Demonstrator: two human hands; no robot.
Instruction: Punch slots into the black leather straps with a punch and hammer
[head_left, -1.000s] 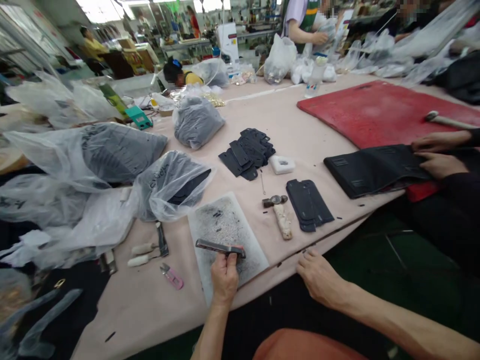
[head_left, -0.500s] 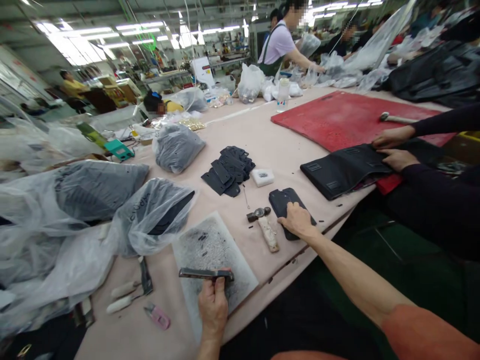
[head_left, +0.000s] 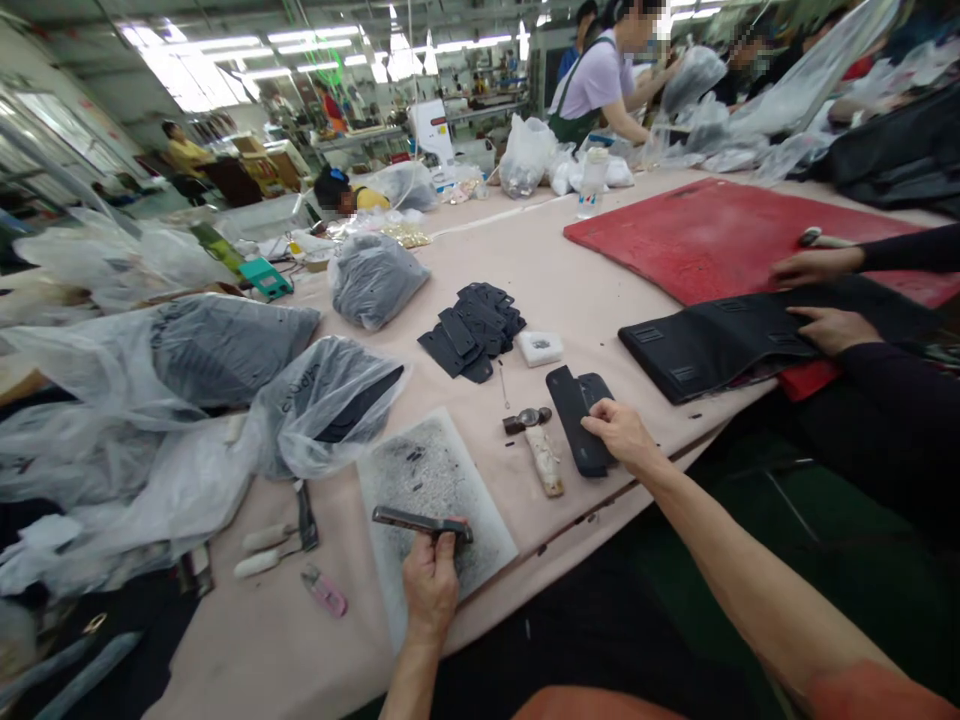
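Observation:
My left hand [head_left: 431,585] grips a dark flat bar [head_left: 420,522] with a metallic edge and a reddish end, seen edge-on; its exact kind cannot be made out. The bar is held above a pale, speckled cutting board [head_left: 480,545] with small black scraps on it. My right hand [head_left: 626,435] is closed on the edge of a black leather-like piece [head_left: 574,420], which lies partly over another black piece [head_left: 598,386]. Just left of these, a hammer [head_left: 541,450] with a wrapped handle rests on the table.
Behind lie a pile of black pieces [head_left: 476,330] and a white block [head_left: 540,348]. Plastic bags [head_left: 326,405], pink snips [head_left: 324,590] and pale-handled tools [head_left: 277,550] are on the left. At right, a co-worker's hands [head_left: 832,325] work on a black panel [head_left: 705,345] beside a red board [head_left: 720,235].
My right hand has gone from lying on the stacked black pieces to pinching the upper one, which has shifted left off the lower one. My left hand still holds the bar. The view has shifted slightly.

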